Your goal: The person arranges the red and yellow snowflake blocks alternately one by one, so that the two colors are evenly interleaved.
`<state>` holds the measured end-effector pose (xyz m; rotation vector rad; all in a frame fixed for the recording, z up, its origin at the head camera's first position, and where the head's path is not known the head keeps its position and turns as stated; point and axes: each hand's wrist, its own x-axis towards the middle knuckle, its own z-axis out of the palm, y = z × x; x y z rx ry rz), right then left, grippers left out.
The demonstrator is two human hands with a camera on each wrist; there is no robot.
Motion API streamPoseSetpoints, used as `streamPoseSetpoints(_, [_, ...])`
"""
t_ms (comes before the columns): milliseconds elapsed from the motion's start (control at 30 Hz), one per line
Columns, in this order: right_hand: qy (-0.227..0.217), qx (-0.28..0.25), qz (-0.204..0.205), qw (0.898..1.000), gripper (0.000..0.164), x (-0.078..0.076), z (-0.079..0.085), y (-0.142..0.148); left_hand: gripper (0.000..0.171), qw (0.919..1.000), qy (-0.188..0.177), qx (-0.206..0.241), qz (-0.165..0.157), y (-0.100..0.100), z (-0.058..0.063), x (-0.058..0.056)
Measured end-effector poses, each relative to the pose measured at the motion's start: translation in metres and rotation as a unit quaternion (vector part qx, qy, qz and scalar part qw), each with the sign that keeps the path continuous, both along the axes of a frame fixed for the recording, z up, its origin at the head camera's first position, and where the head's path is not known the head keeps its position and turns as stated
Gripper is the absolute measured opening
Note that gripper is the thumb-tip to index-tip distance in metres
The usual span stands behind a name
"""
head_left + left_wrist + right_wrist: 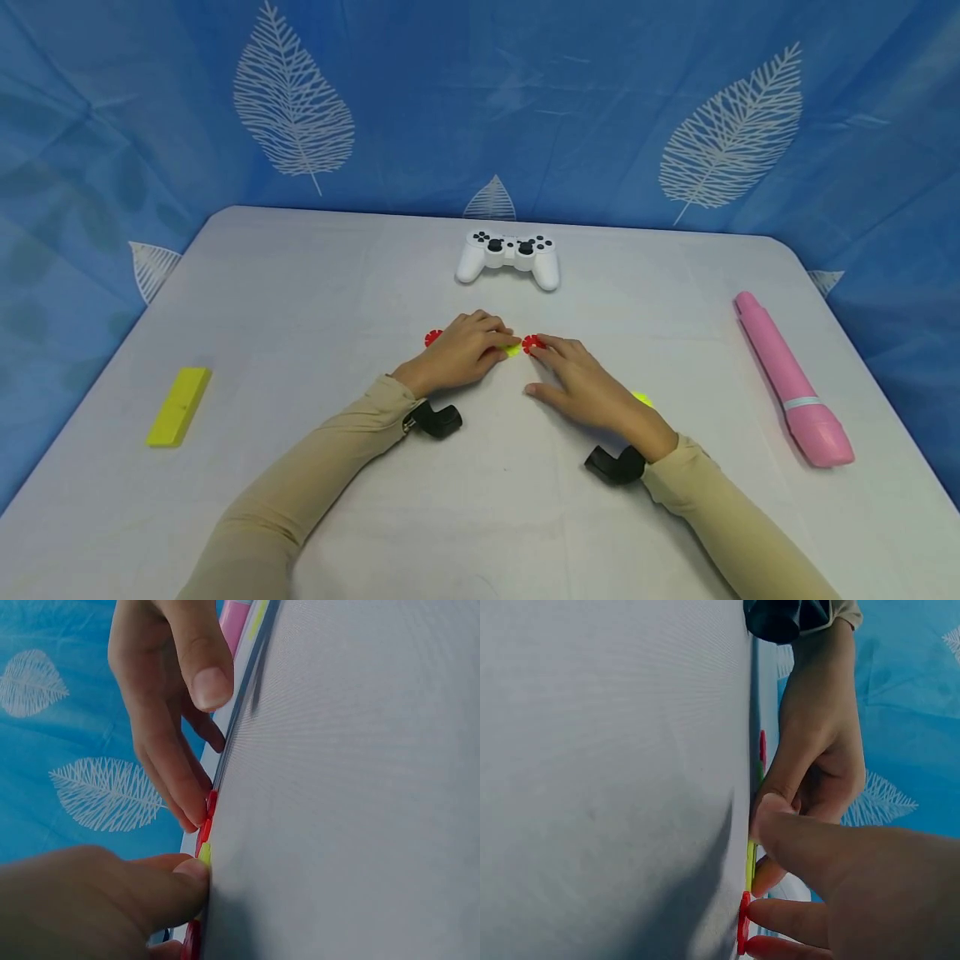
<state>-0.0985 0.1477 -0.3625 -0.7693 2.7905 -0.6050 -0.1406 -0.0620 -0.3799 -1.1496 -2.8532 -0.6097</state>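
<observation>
In the head view, my left hand (467, 346) pinches a yellow-green notched plastic disc (513, 350) between thumb and index finger, low over the white table. A red notched disc (531, 343) sits at its right edge; whether the two interlock cannot be told. Fingertips of my right hand (581, 385) touch that red disc from the right, the thumb held apart. Another red disc (432, 337) shows behind the left hand. Seen edge-on in the right wrist view, the red disc (744, 922) lines up with the yellow one (750, 864). My left fingers partly cover the row.
A yellow piece (642, 399) peeks out behind the right wrist. Beyond the hands lies a white game controller (508, 257). On the right is a folded pink umbrella (795, 383), and at the left a yellow rectangular block (179, 407). Blue leaf-print cloth (570, 108) hangs behind the table (337, 275).
</observation>
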Motion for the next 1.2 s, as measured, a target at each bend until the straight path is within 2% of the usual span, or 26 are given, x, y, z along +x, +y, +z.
streamPoseSetpoints(300, [0.029,0.014,0.012,0.999,0.065,0.007,-0.001,-0.002,0.028,1.0000,0.003,0.002,0.001,0.000,-0.001,0.001])
streamPoseSetpoints(733, [0.069,0.026,0.016,0.997,0.064,0.008,-0.002,-0.004,0.027,1.0000,0.002,0.004,0.003,0.001,-0.002,0.000])
streamPoseSetpoints(1033, [0.063,0.005,0.016,0.998,0.067,0.008,-0.001,0.000,0.030,0.9999,-0.013,-0.004,0.008,0.001,0.001,0.001])
streamPoseSetpoints(1200, [0.032,0.004,0.014,0.999,0.071,0.011,0.005,0.009,0.037,0.9996,-0.017,-0.021,0.012,0.003,0.005,0.003])
